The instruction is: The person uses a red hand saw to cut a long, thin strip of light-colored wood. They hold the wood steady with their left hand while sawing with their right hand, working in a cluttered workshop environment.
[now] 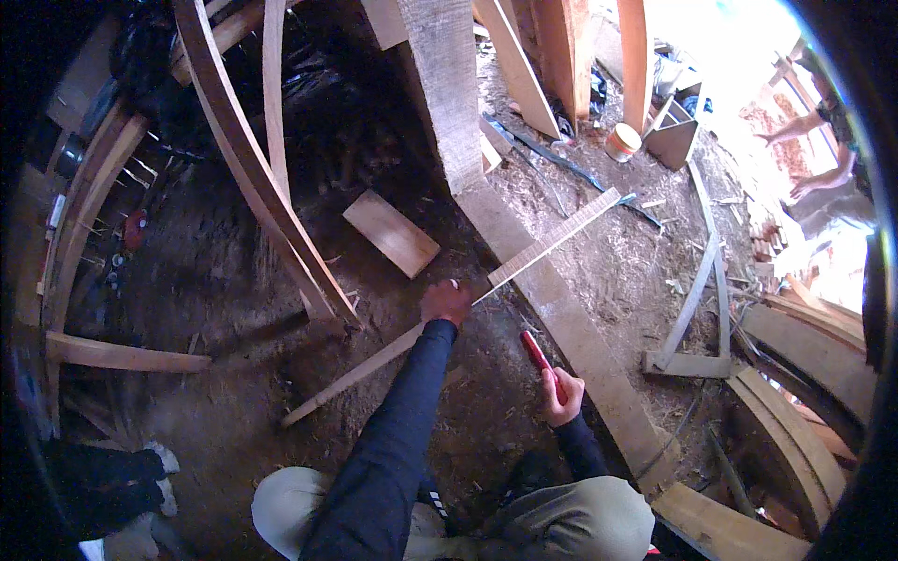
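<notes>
A long thin wooden strip (554, 237) runs diagonally through the middle, its far end crossing over a thick timber beam (524, 252). My left hand (447, 301) is closed around the strip near its middle, hiding that part. To the right and nearer, my right hand (562, 399) is wrapped around a red-handled tool (537, 352). A thin shaft or blade points away from its handle towards the strip, too fine to name. A short wooden block (391, 234) lies on the ground just beyond my left hand.
Curved timber ribs stand at left (238, 140) and lower right (786, 439). A wooden triangular frame (687, 365), a round tub (623, 142) and a dark strap (561, 164) lie right of the beam. Another person's hands (804, 187) show far right; someone's shoes (165, 458) show lower left.
</notes>
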Motion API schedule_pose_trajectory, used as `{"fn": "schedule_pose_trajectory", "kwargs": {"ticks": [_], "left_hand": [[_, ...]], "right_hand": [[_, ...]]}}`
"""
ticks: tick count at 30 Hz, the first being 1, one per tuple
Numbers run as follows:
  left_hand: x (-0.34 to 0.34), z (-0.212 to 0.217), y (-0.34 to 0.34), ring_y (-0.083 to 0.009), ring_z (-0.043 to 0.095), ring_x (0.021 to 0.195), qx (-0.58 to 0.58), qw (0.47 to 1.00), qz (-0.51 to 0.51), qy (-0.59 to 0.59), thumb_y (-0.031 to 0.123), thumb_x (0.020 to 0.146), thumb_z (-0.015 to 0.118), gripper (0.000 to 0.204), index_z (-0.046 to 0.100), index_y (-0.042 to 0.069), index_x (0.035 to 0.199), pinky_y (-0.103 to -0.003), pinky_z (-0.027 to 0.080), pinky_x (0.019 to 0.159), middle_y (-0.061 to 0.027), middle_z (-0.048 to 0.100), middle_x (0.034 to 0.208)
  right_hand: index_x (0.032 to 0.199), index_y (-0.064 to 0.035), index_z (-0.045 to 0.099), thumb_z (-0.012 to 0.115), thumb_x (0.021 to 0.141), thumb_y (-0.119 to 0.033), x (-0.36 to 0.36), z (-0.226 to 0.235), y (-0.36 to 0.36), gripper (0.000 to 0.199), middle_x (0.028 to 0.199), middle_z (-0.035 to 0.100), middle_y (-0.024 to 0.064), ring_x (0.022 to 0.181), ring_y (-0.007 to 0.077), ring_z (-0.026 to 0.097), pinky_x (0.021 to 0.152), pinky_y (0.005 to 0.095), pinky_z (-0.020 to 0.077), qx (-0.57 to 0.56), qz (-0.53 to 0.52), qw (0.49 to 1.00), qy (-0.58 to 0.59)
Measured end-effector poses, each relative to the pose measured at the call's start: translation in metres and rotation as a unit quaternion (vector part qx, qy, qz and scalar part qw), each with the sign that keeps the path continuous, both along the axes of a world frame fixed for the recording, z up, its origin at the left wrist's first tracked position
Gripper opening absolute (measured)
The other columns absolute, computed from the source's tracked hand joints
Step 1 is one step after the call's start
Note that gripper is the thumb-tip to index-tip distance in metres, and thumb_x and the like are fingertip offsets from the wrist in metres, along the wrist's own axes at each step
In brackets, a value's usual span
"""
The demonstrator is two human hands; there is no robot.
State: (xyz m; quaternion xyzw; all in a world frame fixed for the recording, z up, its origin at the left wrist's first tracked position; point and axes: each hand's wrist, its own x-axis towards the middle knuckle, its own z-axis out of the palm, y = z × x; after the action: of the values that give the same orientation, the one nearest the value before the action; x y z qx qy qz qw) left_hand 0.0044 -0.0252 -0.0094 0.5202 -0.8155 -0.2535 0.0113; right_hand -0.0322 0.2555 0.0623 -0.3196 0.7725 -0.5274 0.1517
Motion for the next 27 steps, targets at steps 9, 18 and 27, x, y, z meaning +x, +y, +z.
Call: {"fn": "schedule_pose_trajectory", "kwargs": {"ticks": [9, 18, 27], "left_hand": [[0.002, -0.009, -0.003, -0.0406, 0.065, 0.088, -0.001, 0.997, 0.035, 0.074, 0.037, 0.080, 0.049, 0.043, 0.071, 0.000, 0.086, -0.047, 0.052, 0.082, -0.0263, 0.066, 0.093], [-0.002, -0.018, -0.009, -0.0403, 0.066, 0.085, 0.000, 0.996, 0.027, 0.087, 0.037, 0.079, 0.045, 0.045, 0.071, 0.000, 0.081, -0.047, 0.052, 0.081, -0.0262, 0.066, 0.089], [0.001, -0.006, -0.006, -0.0356, 0.065, 0.092, 0.025, 1.000, -0.006, -0.004, 0.039, 0.089, 0.047, 0.038, 0.070, 0.008, 0.090, -0.047, 0.053, 0.081, -0.0176, 0.067, 0.099]], "right_hand": [[0.063, -0.0008, 0.054, 0.053, 0.092, -0.018, 0.026, 0.009, 0.083, 0.033, 0.048, 0.047, 0.0020, 0.039, 0.0108, 0.041, 0.044, 0.0269, 0.0344, -0.036, -0.064, 0.997, -0.025], [0.059, -0.0045, 0.047, 0.059, 0.089, -0.017, 0.014, 0.029, 0.056, 0.034, 0.047, 0.046, 0.0029, 0.037, 0.0140, 0.042, 0.040, 0.0278, 0.0304, -0.072, -0.047, 0.996, 0.025], [0.059, -0.0043, 0.047, 0.061, 0.088, -0.015, 0.006, -0.001, 0.030, 0.034, 0.046, 0.036, 0.0071, 0.036, 0.0188, 0.038, 0.041, 0.0335, 0.0274, -0.015, -0.042, 0.994, 0.095]]}}
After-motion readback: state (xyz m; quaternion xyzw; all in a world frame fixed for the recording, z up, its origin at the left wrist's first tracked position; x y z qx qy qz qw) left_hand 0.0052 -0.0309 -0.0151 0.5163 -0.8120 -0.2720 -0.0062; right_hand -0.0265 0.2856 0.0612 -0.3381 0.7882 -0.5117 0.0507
